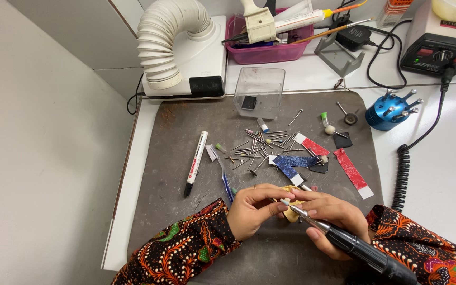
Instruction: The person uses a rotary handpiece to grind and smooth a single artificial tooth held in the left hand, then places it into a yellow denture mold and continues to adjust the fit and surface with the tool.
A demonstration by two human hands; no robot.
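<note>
Right hand clamps the rotary handpiece — left hand pinches the small tan piece; bur could skid onto fingertips.

Single head-worn view, looking steeply down and forward from above the person's hands, close over a grey work mat, white bench beyond, wall at left, no second view

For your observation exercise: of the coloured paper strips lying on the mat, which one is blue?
The blue strip lies nearest the hands, just beyond the left hand. The two other strips, farther right, are red.
</note>
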